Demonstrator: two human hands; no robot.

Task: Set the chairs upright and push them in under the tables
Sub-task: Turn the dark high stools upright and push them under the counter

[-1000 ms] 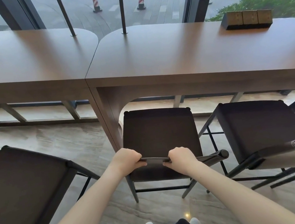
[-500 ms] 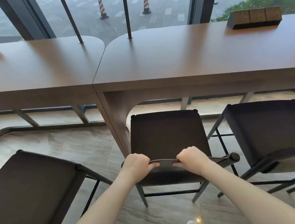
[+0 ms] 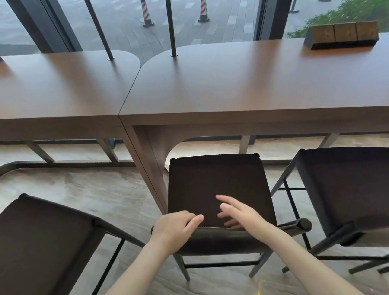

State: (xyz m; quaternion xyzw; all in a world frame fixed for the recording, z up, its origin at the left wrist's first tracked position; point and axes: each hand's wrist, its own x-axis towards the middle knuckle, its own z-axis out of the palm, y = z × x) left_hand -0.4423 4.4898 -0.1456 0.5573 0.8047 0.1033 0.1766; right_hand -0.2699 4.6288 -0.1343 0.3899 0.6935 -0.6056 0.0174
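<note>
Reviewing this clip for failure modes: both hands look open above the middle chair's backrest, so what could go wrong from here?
1. The middle chair stands close beside the table leg; pushed further it may scrape or jam there.
2. The left hand and right hand are open over the backrest, so fingers could get caught against the table edge in a push.
3. The left chair sits well out from the table and may get missed.

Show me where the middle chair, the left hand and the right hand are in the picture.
middle chair (image 3: 214, 184): head view, on the dark seat.
left hand (image 3: 173, 229): head view, on the back of the hand.
right hand (image 3: 242, 217): head view, on the back of the hand.
</note>
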